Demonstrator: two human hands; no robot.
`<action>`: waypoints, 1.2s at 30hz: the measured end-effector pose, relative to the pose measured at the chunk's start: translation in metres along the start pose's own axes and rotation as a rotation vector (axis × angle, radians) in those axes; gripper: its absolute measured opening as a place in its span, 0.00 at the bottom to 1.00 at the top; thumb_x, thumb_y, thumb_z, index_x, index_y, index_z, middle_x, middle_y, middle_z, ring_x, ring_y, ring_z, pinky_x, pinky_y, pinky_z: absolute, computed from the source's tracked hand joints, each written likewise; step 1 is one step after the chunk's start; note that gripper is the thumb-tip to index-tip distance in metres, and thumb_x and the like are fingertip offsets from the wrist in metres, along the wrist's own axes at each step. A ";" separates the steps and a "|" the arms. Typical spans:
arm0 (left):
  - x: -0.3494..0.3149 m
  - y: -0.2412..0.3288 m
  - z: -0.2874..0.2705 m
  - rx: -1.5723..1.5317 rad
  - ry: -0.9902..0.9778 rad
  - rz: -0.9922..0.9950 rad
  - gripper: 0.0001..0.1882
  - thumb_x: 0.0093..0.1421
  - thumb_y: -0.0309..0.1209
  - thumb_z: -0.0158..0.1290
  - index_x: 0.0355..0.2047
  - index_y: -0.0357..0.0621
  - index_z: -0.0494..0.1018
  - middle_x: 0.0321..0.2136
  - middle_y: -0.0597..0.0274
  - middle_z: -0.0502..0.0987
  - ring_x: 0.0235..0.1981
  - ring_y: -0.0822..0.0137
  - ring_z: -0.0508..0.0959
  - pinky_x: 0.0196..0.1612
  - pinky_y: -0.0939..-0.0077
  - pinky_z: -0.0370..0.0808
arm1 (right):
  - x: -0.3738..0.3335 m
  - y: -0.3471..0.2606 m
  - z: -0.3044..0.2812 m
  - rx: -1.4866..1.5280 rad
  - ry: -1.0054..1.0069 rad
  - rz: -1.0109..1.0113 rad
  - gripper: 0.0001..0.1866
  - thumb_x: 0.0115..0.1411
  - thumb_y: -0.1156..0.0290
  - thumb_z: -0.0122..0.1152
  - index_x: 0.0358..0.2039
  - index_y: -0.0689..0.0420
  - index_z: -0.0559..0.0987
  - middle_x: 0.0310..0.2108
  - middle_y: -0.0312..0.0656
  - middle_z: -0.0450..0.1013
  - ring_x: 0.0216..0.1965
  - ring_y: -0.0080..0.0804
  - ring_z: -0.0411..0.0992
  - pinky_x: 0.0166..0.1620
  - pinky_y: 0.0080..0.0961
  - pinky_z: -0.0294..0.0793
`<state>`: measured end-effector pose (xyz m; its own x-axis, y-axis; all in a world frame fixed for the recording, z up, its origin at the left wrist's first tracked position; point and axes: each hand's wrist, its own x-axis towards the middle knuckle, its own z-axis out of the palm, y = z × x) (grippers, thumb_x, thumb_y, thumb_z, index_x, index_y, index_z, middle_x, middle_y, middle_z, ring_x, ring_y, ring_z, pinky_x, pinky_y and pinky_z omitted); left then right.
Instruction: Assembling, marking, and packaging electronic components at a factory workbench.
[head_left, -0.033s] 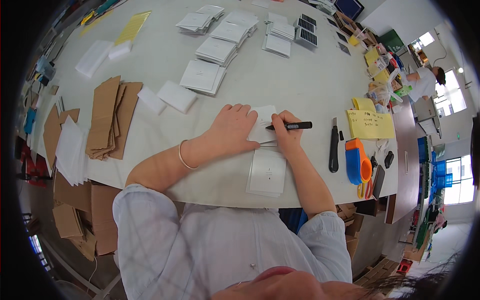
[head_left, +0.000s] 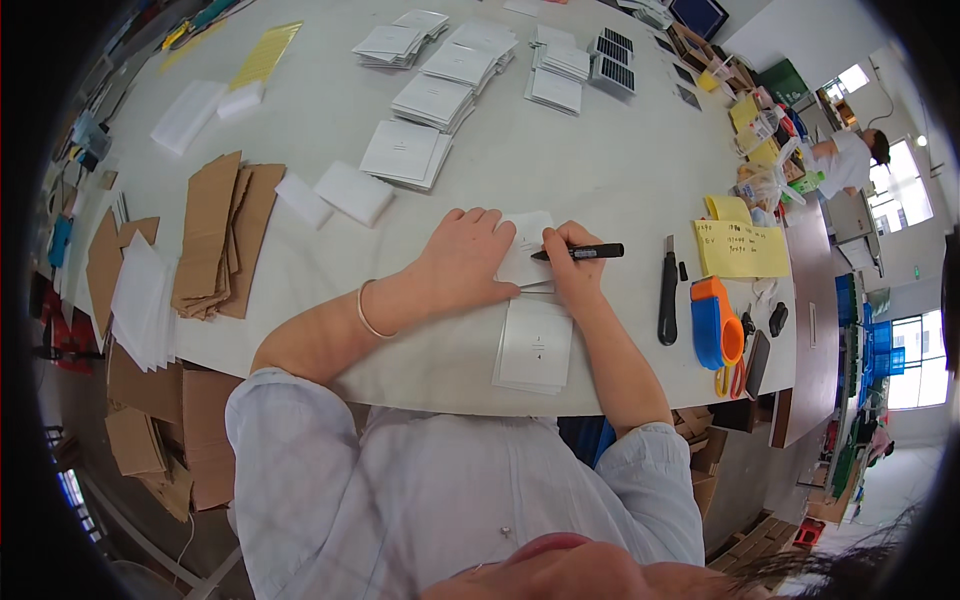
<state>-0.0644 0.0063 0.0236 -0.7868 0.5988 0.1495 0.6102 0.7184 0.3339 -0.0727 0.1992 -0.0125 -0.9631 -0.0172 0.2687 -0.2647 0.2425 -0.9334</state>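
Observation:
My left hand (head_left: 462, 258) lies flat across the left side of a small white card (head_left: 520, 268), fingers extended and thumb along its near edge. A black marker pen (head_left: 604, 251) is gripped in my right hand (head_left: 577, 268), with its tip pointing left onto the card. That hand rests by the card's right edge. Just nearer to me is a small stack of white cards (head_left: 536, 345) with handwritten marks on the top one.
Stacks of white cards (head_left: 405, 150) stand farther back, with dark striped panels (head_left: 612, 75) to their right. Brown cardboard pieces (head_left: 212, 240) and white foam blocks (head_left: 353, 193) lie left. On the right are a utility knife (head_left: 668, 300), a blue-and-orange tape dispenser (head_left: 708, 325) and yellow notes (head_left: 742, 250).

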 end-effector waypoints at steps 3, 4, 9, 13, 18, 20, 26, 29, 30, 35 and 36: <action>0.000 -0.001 0.001 0.005 0.010 0.005 0.31 0.42 0.47 0.64 0.38 0.37 0.67 0.41 0.52 0.69 0.46 0.56 0.69 0.49 0.62 0.65 | 0.000 0.002 0.002 0.011 -0.025 -0.061 0.14 0.55 0.75 0.59 0.15 0.60 0.68 0.14 0.29 0.63 0.19 0.15 0.56 0.22 0.19 0.56; 0.001 -0.001 0.001 0.000 0.012 0.007 0.31 0.42 0.47 0.64 0.38 0.37 0.67 0.41 0.52 0.69 0.46 0.56 0.69 0.49 0.62 0.65 | 0.000 0.001 0.002 0.010 -0.026 -0.060 0.14 0.55 0.75 0.59 0.15 0.60 0.68 0.14 0.29 0.63 0.19 0.15 0.56 0.22 0.19 0.56; 0.000 0.000 -0.001 -0.004 -0.005 -0.003 0.31 0.42 0.47 0.64 0.38 0.37 0.67 0.40 0.52 0.69 0.45 0.56 0.70 0.49 0.62 0.65 | 0.000 -0.003 0.004 -0.006 0.009 -0.062 0.14 0.55 0.75 0.59 0.15 0.60 0.68 0.14 0.29 0.62 0.19 0.15 0.56 0.23 0.19 0.56; 0.000 -0.001 0.000 -0.004 0.010 0.004 0.30 0.42 0.46 0.64 0.38 0.37 0.67 0.40 0.51 0.69 0.45 0.55 0.70 0.49 0.62 0.65 | 0.000 0.000 0.004 0.003 0.027 -0.064 0.14 0.55 0.76 0.58 0.15 0.60 0.68 0.14 0.30 0.62 0.19 0.15 0.56 0.23 0.19 0.57; 0.000 0.001 -0.003 -0.003 -0.007 0.008 0.31 0.42 0.46 0.64 0.38 0.36 0.67 0.42 0.50 0.70 0.46 0.54 0.70 0.50 0.61 0.65 | 0.000 0.004 0.000 0.065 0.072 -0.072 0.13 0.56 0.75 0.57 0.16 0.60 0.68 0.16 0.30 0.64 0.19 0.14 0.58 0.23 0.17 0.57; -0.001 0.002 -0.005 0.001 -0.009 0.016 0.31 0.42 0.46 0.63 0.38 0.36 0.67 0.43 0.48 0.70 0.47 0.54 0.70 0.51 0.61 0.64 | 0.001 -0.002 -0.004 0.156 0.138 0.000 0.13 0.56 0.73 0.58 0.16 0.59 0.68 0.17 0.31 0.64 0.19 0.15 0.58 0.23 0.17 0.57; -0.024 0.039 -0.014 0.015 -0.001 0.185 0.28 0.43 0.44 0.62 0.38 0.38 0.68 0.45 0.41 0.69 0.50 0.50 0.70 0.55 0.52 0.61 | 0.008 0.001 -0.007 0.435 0.371 0.072 0.12 0.58 0.69 0.57 0.19 0.57 0.70 0.18 0.32 0.65 0.19 0.15 0.59 0.23 0.15 0.57; -0.038 0.054 0.000 -0.016 -0.192 0.276 0.26 0.43 0.46 0.63 0.33 0.39 0.69 0.40 0.46 0.71 0.45 0.53 0.70 0.47 0.58 0.65 | 0.008 -0.001 -0.005 0.322 0.277 0.088 0.12 0.59 0.69 0.57 0.20 0.57 0.70 0.18 0.32 0.65 0.19 0.15 0.59 0.24 0.16 0.58; -0.038 0.054 0.001 -0.016 -0.191 0.276 0.26 0.43 0.46 0.63 0.33 0.39 0.69 0.40 0.46 0.71 0.45 0.53 0.70 0.47 0.58 0.65 | 0.006 -0.002 -0.004 0.235 0.190 0.077 0.12 0.59 0.70 0.57 0.20 0.57 0.70 0.18 0.31 0.66 0.20 0.15 0.60 0.24 0.16 0.59; -0.022 0.043 -0.010 0.032 0.008 0.230 0.28 0.41 0.51 0.63 0.29 0.39 0.70 0.34 0.52 0.71 0.41 0.57 0.69 0.41 0.63 0.65 | 0.006 0.007 0.007 0.029 0.039 -0.065 0.13 0.57 0.70 0.61 0.19 0.60 0.71 0.17 0.31 0.66 0.21 0.16 0.58 0.25 0.19 0.60; -0.014 0.034 -0.013 0.032 0.006 0.134 0.28 0.41 0.50 0.63 0.32 0.38 0.70 0.35 0.53 0.70 0.42 0.57 0.69 0.43 0.62 0.66 | 0.006 0.005 0.008 0.026 0.045 -0.066 0.13 0.57 0.70 0.61 0.19 0.60 0.71 0.17 0.31 0.66 0.21 0.16 0.58 0.25 0.19 0.60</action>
<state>-0.0341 0.0180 0.0448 -0.6984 0.6883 0.1964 0.7126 0.6428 0.2812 -0.0802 0.1927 -0.0179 -0.9406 0.0115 0.3394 -0.3290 0.2167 -0.9191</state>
